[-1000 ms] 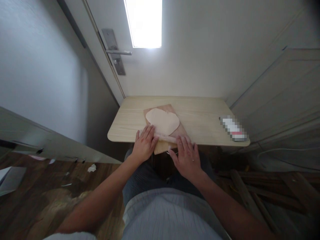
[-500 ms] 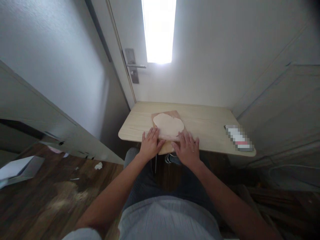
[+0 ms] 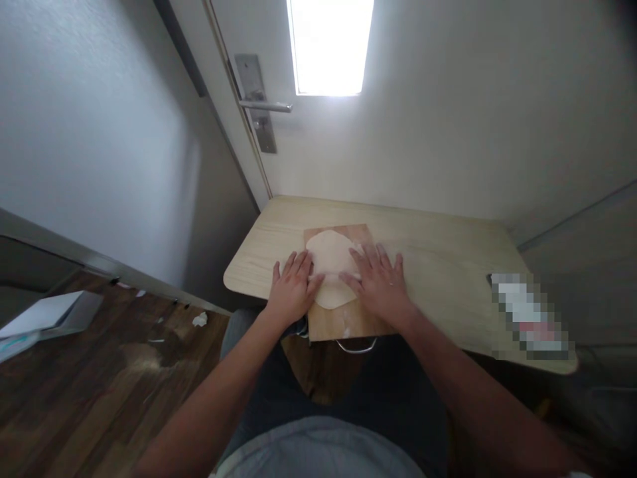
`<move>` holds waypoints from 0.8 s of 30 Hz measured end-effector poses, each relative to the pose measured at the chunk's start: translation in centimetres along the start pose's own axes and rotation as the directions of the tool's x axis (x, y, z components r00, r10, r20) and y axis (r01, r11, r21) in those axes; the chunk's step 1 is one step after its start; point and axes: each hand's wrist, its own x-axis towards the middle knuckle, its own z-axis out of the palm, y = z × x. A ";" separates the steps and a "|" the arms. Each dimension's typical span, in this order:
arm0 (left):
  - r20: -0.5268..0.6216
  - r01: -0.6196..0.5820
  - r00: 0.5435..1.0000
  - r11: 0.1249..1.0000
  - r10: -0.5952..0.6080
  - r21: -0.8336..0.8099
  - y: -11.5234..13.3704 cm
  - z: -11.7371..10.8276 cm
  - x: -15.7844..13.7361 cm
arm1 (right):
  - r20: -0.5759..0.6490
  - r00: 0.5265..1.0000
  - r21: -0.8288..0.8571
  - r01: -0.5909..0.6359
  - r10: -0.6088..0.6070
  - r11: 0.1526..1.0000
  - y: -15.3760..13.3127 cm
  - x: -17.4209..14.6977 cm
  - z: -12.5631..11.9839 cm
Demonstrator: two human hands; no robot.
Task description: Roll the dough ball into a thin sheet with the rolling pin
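Note:
A flat, rounded sheet of dough (image 3: 332,292) lies on a wooden board (image 3: 328,325) that overhangs the table's near edge. Across the dough runs a pale, thin bar that looks like a rolling pin (image 3: 332,277), its ends hidden under my hands. My left hand (image 3: 292,285) rests over the left end, fingers stretched and thumb pointing inward. Over the right end lies my right hand (image 3: 381,279), fingers spread, covering the right side of the dough. Whitish flour marks the board near its front edge.
The board and dough are on a light wooden table (image 3: 448,265) against a door with a metal handle (image 3: 266,105). A blurred-out phone-like object (image 3: 527,315) lies at the table's right end. A white box (image 3: 50,315) and scraps of paper (image 3: 200,319) are on the floor at left.
My hands and the bar have moved forward from the dough's near edge to about its middle. More of the dough's near side and the board now shows. The camera view has shifted too.

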 end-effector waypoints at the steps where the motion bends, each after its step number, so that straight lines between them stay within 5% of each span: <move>1: 0.001 0.015 1.000 1.000 -0.015 0.010 0.0 0.0 0.4 | 0.010 1.000 -0.002 0.001 -0.001 1.000 0.0 0.8 0.2; 14: 0.060 0.160 0.985 0.985 -0.164 0.064 -1.3 -0.1 6.0 | 0.156 0.985 0.068 -0.082 0.070 0.994 0.3 8.9 1.3; 19: 0.090 0.121 0.988 0.991 -0.126 0.062 -1.6 -0.1 6.0 | 0.122 0.987 0.059 -0.115 0.107 0.992 0.1 7.9 1.6; 24: -0.007 0.052 0.999 0.996 -0.051 0.069 -0.9 -0.3 3.2 | 0.046 0.990 0.017 -0.138 0.137 0.990 -1.1 3.7 1.0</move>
